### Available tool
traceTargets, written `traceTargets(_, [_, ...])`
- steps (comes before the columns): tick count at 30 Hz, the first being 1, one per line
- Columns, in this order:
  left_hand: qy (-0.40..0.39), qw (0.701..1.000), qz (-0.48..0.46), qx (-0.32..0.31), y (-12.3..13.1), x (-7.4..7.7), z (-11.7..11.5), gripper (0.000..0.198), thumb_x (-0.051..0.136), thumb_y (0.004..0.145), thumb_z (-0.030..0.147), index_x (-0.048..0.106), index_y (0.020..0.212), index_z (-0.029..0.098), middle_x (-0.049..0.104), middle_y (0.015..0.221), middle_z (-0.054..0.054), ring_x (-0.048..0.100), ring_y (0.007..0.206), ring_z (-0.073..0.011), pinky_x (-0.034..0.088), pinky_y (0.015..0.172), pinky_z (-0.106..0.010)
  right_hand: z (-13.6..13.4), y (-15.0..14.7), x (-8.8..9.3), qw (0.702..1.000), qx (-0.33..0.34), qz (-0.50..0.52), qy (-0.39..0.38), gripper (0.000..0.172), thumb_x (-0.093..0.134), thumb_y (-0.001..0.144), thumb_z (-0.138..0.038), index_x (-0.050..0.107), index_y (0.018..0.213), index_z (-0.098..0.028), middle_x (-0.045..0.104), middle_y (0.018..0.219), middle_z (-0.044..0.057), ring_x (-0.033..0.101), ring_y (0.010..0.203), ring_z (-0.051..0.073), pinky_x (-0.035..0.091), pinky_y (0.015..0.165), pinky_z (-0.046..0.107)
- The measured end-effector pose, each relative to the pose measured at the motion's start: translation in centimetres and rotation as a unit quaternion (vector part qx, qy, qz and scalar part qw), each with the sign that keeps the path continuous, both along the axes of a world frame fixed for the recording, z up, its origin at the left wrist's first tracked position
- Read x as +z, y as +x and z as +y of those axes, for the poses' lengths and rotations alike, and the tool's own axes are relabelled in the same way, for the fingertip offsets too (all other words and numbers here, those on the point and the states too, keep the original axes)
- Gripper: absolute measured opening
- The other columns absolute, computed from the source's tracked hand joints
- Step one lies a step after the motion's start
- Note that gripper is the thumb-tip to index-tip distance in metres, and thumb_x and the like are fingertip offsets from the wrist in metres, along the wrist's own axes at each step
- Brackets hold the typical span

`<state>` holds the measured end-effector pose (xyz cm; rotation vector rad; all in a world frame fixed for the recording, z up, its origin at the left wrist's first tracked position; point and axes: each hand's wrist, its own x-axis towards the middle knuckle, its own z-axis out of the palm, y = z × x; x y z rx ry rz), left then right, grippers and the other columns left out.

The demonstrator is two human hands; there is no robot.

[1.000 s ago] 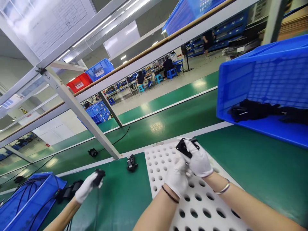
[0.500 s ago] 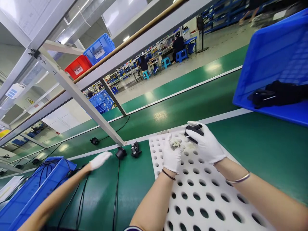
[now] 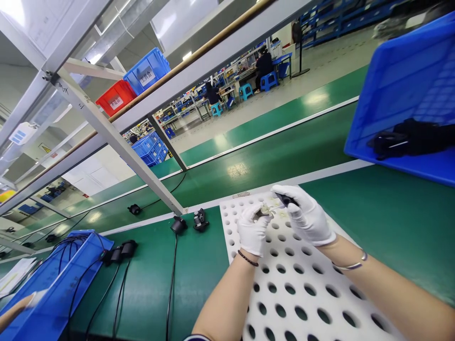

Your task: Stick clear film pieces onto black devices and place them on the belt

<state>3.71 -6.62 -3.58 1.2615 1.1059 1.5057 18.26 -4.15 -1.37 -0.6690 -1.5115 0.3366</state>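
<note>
Two white-gloved hands work over a perforated white board (image 3: 302, 303) on a green bench.

Above the board's far edge, the left hand (image 3: 253, 228) pinches a small pale part (image 3: 265, 210); the right hand (image 3: 306, 217) grips a small black piece (image 3: 285, 199). Right of the board a blue bin (image 3: 398, 80) tilts; left of it lie black corded plugs (image 3: 177, 224). Beyond stretches a factory floor.

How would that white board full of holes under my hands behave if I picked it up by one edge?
The white perforated board would probably feel light for its size, since round holes cover it. It lies flat on the green belt and looks thick, so likely stiff rather than floppy. Its smooth matte surface may slip somewhat in the gloved left hand and right hand.
</note>
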Motion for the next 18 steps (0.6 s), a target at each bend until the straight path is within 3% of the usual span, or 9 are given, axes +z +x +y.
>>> traceTargets(6, [0.028,1.0,0.005,-0.008,-0.7,0.1,-0.6,0.035,0.085,0.08,0.036,0.077,0.11,0.019,0.074,0.122,-0.011,0.069,0.117,-0.028,0.055,0.109,-0.046,0.2,0.2,0.1,0.998,-0.028,-0.054,0.012,0.058,0.059,0.096,-0.071,0.075,0.119,-0.021,0.073,0.105,0.015,0.071,0.099,0.027,0.062,0.091,0.041])
traceTargets(10, [0.002,0.997,-0.071,0.018,-0.4,0.3,-0.7,0.052,0.092,0.073,0.034,0.069,0.117,0.017,0.072,0.122,-0.013,0.07,0.115,-0.027,0.052,0.111,-0.046,0.4,0.2,-0.2,0.999,-0.021,-0.029,-0.005,0.059,0.061,0.094,-0.073,0.075,0.119,-0.021,0.073,0.109,0.016,0.071,0.1,0.027,0.062,0.091,0.04])
traceTargets(13, [0.01,0.993,-0.108,0.042,0.2,0.7,-0.8,0.059,0.099,0.061,0.039,0.067,0.105,0.016,0.073,0.116,-0.014,0.072,0.107,-0.0276,0.055,0.106,-0.047,-0.1,-0.7,-0.3,0.994,0.008,0.063,-0.094,0.065,0.063,0.089,-0.079,0.076,0.116,-0.021,0.073,0.111,0.015,0.07,0.103,0.028,0.059,0.096,0.041])
traceTargets(15, [0.014,0.993,-0.101,0.053,0.5,1.1,-0.9,0.057,0.1,0.058,0.041,0.067,0.097,0.015,0.073,0.112,-0.014,0.071,0.106,-0.0297,0.056,0.104,-0.048,-0.6,-1.9,-0.2,0.972,0.058,0.136,-0.181,0.07,0.067,0.081,-0.084,0.076,0.11,-0.021,0.074,0.108,0.014,0.071,0.102,0.028,0.059,0.096,0.04])
traceTargets(18, [0.0,0.996,-0.072,0.053,0.6,1.7,-1.4,0.058,0.098,0.061,0.035,0.069,0.108,0.015,0.071,0.123,-0.017,0.067,0.121,-0.034,0.054,0.11,-0.051,-1.2,-3.6,0.2,0.936,0.111,0.207,-0.261,0.068,0.067,0.08,-0.085,0.075,0.097,-0.02,0.075,0.1,0.014,0.072,0.098,0.028,0.061,0.091,0.038])
